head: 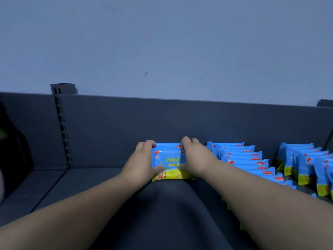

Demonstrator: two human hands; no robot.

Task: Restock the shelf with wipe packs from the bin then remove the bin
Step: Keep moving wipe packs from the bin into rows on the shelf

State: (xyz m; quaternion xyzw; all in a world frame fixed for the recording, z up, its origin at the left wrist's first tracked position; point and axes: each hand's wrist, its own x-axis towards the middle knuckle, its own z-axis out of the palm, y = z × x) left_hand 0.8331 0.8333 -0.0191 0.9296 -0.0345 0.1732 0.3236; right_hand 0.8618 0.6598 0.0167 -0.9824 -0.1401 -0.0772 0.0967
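One wipe pack [169, 156] upright, long axis sideways, left hand [142, 162], right hand [197, 158] gripping

The wipe pack [168, 159] is bright blue with a yellow lower band and red marks on top (its lettering is blurred). The rows of packs [239, 156] at 3 o'clock repeat these colours. The shelf [162, 204] is dark grey, and its upright [62, 130] at 9 o'clock carries a column of dark slots. The wall [162, 42] at 12 o'clock is pale grey-blue with some dark specks.
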